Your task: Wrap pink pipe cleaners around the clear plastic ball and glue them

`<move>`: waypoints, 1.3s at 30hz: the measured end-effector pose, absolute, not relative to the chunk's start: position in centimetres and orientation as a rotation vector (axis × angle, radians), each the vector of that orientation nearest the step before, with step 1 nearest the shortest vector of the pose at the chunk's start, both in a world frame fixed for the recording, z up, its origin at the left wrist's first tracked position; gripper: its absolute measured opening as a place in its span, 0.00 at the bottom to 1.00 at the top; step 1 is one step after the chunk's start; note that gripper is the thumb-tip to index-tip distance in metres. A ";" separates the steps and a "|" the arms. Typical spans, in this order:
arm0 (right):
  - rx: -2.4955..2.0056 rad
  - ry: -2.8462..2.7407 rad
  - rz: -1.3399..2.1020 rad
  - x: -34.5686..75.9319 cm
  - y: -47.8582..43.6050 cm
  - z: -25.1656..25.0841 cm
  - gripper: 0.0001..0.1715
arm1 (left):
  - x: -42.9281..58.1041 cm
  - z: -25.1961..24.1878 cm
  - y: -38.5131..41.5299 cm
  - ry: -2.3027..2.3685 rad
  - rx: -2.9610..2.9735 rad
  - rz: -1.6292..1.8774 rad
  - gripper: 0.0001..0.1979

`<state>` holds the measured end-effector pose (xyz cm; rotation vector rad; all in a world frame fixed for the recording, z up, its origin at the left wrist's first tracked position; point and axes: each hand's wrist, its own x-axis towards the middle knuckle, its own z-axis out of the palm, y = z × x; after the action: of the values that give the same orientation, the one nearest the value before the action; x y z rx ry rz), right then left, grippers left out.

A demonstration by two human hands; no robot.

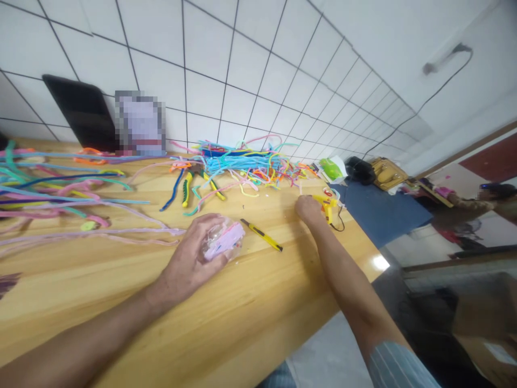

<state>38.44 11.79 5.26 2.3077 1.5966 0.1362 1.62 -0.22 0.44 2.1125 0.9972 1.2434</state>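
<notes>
My left hand [194, 253] is wrapped round a small clear plastic container with a lilac strip [224, 241] across it; its exact kind is hard to make out. A yellow utility knife [262, 235] lies on the wooden table just right of it. Farther right, my right hand [309, 209] is bent into a closed shape at the table, its fingertips hidden behind the hand. Right beside it is a yellow hot glue gun [328, 207] with a dark cord. Whether the hand touches the gun cannot be seen.
Pipe cleaners [238, 161] in many colours lie along the tiled wall, with more [60, 199] spread at left. Yellow-green pliers [187, 188] lie among them. A black tablet-like panel [83, 116] leans on the wall. A blue mat [379, 213] covers the right end; another person [495, 196] is beyond.
</notes>
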 end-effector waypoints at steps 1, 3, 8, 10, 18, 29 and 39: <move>2.327 1.614 0.133 38.1 11.1 5.2 0.21 | 1.6 0.5 -0.2 0.997 2.110 1.248 0.25; 2.394 1.644 0.107 37.5 9.9 5.1 0.21 | 1.7 0.5 -0.2 0.991 2.110 1.256 0.25; 2.561 1.672 0.006 36.7 9.0 5.3 0.21 | 1.7 0.1 -0.1 0.987 2.109 1.271 0.26; 2.614 1.686 -0.051 36.6 9.1 5.5 0.22 | 1.7 0.0 -0.1 0.965 2.093 1.275 0.26; 2.589 2.021 -0.524 35.3 4.0 7.2 0.14 | 2.3 0.3 -0.1 0.887 2.075 1.316 0.25; 2.011 3.478 -0.725 25.0 -3.9 7.5 0.02 | 2.9 0.7 -0.1 0.896 2.016 1.408 0.23; 1.532 3.677 0.322 24.7 -5.2 6.1 0.16 | 3.1 0.5 -0.2 0.909 1.998 1.433 0.23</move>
<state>24.75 -5.15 6.13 1.5324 3.6767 0.3225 3.15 -0.17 0.48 1.9980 0.9085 1.4334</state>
